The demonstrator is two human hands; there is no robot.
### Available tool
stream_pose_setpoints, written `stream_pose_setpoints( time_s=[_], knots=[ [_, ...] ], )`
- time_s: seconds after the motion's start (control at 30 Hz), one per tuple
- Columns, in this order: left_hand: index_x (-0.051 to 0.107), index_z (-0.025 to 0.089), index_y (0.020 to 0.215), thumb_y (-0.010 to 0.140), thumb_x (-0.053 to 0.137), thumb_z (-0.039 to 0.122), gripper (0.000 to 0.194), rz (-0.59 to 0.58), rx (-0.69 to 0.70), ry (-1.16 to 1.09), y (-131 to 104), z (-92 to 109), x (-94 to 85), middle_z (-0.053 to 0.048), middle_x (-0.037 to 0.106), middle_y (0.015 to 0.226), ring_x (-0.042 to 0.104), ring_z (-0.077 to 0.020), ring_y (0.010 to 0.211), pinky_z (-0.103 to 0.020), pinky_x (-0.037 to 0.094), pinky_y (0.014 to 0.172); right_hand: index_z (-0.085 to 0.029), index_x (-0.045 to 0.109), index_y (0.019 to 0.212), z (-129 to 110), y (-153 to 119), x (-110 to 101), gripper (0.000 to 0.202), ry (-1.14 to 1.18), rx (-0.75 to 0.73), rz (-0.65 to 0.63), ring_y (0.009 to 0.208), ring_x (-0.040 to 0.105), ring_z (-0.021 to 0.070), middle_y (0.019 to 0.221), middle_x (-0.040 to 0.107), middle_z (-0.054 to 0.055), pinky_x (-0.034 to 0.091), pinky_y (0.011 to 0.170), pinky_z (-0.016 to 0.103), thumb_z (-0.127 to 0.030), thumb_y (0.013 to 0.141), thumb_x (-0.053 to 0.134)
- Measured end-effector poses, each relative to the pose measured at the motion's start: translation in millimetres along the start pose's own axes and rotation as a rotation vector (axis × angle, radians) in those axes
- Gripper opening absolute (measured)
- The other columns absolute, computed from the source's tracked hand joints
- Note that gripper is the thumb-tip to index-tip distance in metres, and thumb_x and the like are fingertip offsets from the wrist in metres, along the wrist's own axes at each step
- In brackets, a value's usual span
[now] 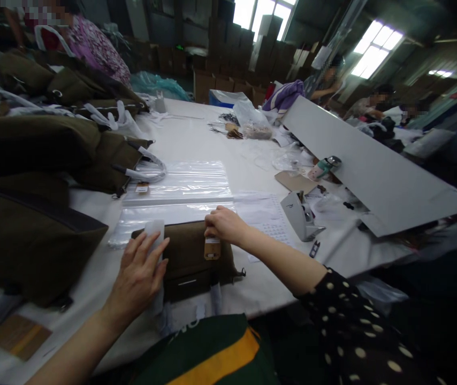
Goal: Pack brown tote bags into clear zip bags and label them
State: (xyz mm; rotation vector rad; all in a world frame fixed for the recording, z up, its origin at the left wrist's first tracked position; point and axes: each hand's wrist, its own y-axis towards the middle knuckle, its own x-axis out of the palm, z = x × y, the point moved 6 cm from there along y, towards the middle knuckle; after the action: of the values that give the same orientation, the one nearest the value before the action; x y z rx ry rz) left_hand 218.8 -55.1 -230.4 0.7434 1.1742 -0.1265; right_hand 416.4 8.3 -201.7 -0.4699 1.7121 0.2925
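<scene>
An olive-brown bag (184,251) lies flat on the white table in front of me. My left hand (142,272) rests on its left end, fingers spread over a strip of white wrapping (155,235). At the bag's upper edge, my right hand (222,224) has its fingers pinched together, just above a brown card tag (212,249); what the fingertips hold is too small to tell. Clear plastic bags (180,184) lie flat behind the bag.
More olive bags (31,230) are piled at the left. Printed sheets (272,224), a white device (297,216), small snips (314,249) and a bottle (322,168) are at the right, beside a tilted white board (373,166). People are in the background.
</scene>
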Motion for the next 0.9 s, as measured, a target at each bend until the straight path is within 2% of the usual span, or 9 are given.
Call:
stream_pose_setpoints(
  time_s=[0.1, 0.17, 0.27, 0.37, 0.5, 0.6, 0.67, 0.77, 0.9],
  knots=[
    [0.039, 0.005, 0.132, 0.088, 0.038, 0.031, 0.051, -0.097, -0.016, 0.117, 20, 4, 13.5, -0.018, 0.031, 0.144, 0.013, -0.0342, 0.136, -0.056, 0.020, 0.107, -0.017, 0.059, 0.110, -5, 0, 23, 0.030, 0.045, -0.022, 0.214, 0.119, 0.042, 0.0233, 0.126, 0.050, 0.011, 0.035, 0.097, 0.034, -0.018, 0.081, 0.057],
    [0.039, 0.005, 0.133, 0.088, 0.037, 0.036, 0.054, -0.168, -0.010, 0.169, 34, 6, 21.4, -0.017, 0.027, 0.146, 0.009, -0.0336, 0.137, -0.056, 0.014, 0.108, -0.016, 0.047, 0.127, -17, -1, 38, 0.043, 0.065, -0.049, 0.275, 0.130, 0.030, 0.0215, 0.140, 0.037, 0.011, 0.026, 0.106, 0.037, -0.013, 0.084, 0.048],
    [0.043, 0.012, 0.132, 0.088, 0.039, 0.043, 0.054, -0.260, -0.001, 0.187, 48, 3, 34.7, -0.011, 0.029, 0.146, 0.011, -0.0310, 0.137, -0.054, 0.009, 0.110, -0.015, 0.036, 0.136, -33, 3, 56, 0.049, 0.043, -0.034, 0.247, 0.134, 0.022, 0.0252, 0.144, 0.030, 0.013, 0.014, 0.110, 0.045, -0.027, 0.089, 0.043],
    [0.043, 0.016, 0.133, 0.088, 0.039, 0.046, 0.054, -0.305, -0.004, 0.165, 50, -8, 53.9, -0.006, 0.033, 0.144, 0.014, -0.0302, 0.137, -0.055, 0.008, 0.110, -0.014, 0.032, 0.138, -37, 16, 69, 0.056, 0.015, -0.003, 0.179, 0.135, 0.018, 0.0283, 0.146, 0.027, 0.013, 0.007, 0.110, 0.050, -0.043, 0.091, 0.038],
    [0.040, 0.018, 0.134, 0.087, 0.039, 0.048, 0.056, -0.307, -0.030, 0.128, 43, -22, 80.5, -0.004, 0.033, 0.144, 0.015, -0.0308, 0.136, -0.056, 0.006, 0.110, -0.013, 0.030, 0.139, -32, 32, 85, 0.058, 0.000, 0.001, 0.112, 0.137, 0.014, 0.0270, 0.147, 0.022, 0.013, 0.004, 0.111, 0.049, -0.043, 0.091, 0.037],
    [0.041, 0.018, 0.134, 0.087, 0.040, 0.049, 0.057, -0.307, -0.049, 0.102, 41, -25, 90.0, -0.005, 0.033, 0.144, 0.015, -0.0314, 0.136, -0.056, 0.003, 0.110, -0.013, 0.030, 0.139, -28, 36, 93, 0.058, 0.005, 0.017, 0.111, 0.137, 0.013, 0.0273, 0.148, 0.021, 0.012, 0.004, 0.111, 0.049, -0.041, 0.089, 0.040],
    [0.040, 0.018, 0.134, 0.087, 0.040, 0.049, 0.056, -0.304, -0.048, 0.075, 43, -26, 87.4, -0.005, 0.034, 0.144, 0.015, -0.0317, 0.136, -0.056, 0.003, 0.110, -0.013, 0.030, 0.139, -27, 34, 91, 0.058, 0.021, 0.001, 0.128, 0.137, 0.013, 0.0273, 0.147, 0.022, 0.012, 0.005, 0.111, 0.049, -0.041, 0.090, 0.040],
    [0.036, 0.017, 0.136, 0.089, 0.038, 0.043, 0.054, -0.288, -0.025, -0.002, 43, -30, 71.4, -0.007, 0.032, 0.145, 0.014, -0.0290, 0.137, -0.054, 0.011, 0.110, -0.018, 0.034, 0.138, -24, 26, 82, 0.054, 0.048, -0.029, 0.174, 0.136, 0.015, 0.0266, 0.147, 0.025, 0.010, 0.007, 0.111, 0.048, -0.042, 0.090, 0.041],
    [0.031, 0.018, 0.137, 0.092, 0.035, 0.032, 0.048, -0.139, -0.068, -0.085, 37, -49, 39.0, -0.009, 0.029, 0.146, 0.013, -0.0248, 0.138, -0.051, 0.015, 0.110, -0.025, 0.044, 0.131, -9, 10, 66, 0.045, 0.045, 0.066, 0.256, 0.136, 0.013, 0.0296, 0.146, 0.029, 0.009, 0.004, 0.108, 0.055, -0.038, 0.088, 0.047]
  ],
)
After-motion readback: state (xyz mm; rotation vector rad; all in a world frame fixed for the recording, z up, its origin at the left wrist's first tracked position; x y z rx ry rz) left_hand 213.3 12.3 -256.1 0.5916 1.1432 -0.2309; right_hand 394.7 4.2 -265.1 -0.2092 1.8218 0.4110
